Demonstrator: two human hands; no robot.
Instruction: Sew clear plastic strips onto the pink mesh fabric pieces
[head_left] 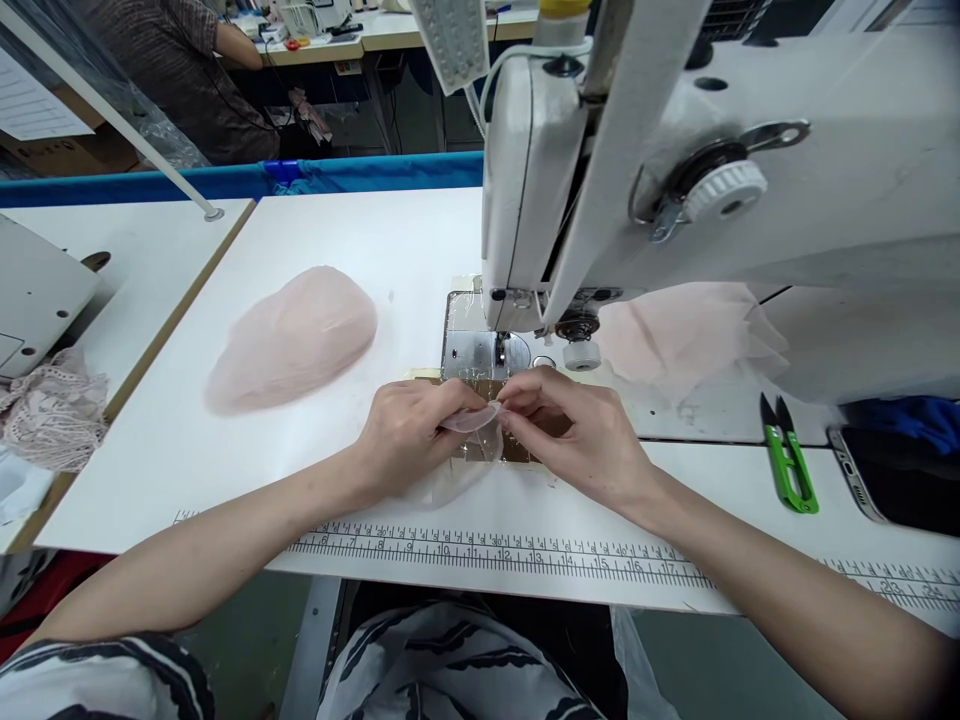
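Observation:
A small piece of sheer pale fabric (474,420) is pinched between both hands, just in front of the sewing machine (517,200). My left hand (412,428) holds its left part, with thumb and forefinger pressed together. At its right edge, my right hand (574,425) grips with closed fingertips. The fabric's loose lower part hangs toward the table's front edge. Behind the hands lies the metal needle plate (469,345), with the presser foot (501,347) above it. A stack of sheer pink fabric pieces (296,340) rests to the left.
More pink fabric (690,335) lies under the machine arm. Green thread snips (789,460) and a phone (900,475) sit at the right. A printed ruler (480,550) runs along the front edge. Lace trim (56,415) is heaped at far left. Another person (187,80) sits beyond the table.

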